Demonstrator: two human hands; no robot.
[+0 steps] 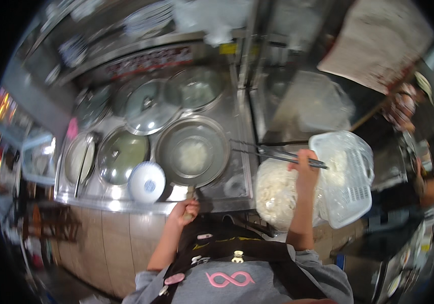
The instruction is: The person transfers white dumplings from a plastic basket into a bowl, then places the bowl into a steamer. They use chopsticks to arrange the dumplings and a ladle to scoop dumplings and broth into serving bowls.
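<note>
My left hand (185, 212) grips the handle of a strainer (191, 192) at the counter's front edge. The handle reaches into a round pot (163, 167), where a pale clump of food (193, 156) sits in the middle; blur hides what it is. In my right hand (305, 164) is a pair of long dark chopsticks (266, 152), their thin ends towards the pot. Beneath my right forearm lies a plastic bag of pale food (277, 190), perhaps noodles. Right of that hand, a white plastic basket (355, 211) holds more pale food (334, 167).
A white bowl with a blue centre (146, 182) stands left of the pot. Several lidded pots, one under a glass lid (150, 108), fill the steel counter (220, 203). A ladle (84, 165) lies across a left-hand pot. Stacked plates (148, 19) sit above; people (431, 182) are at right.
</note>
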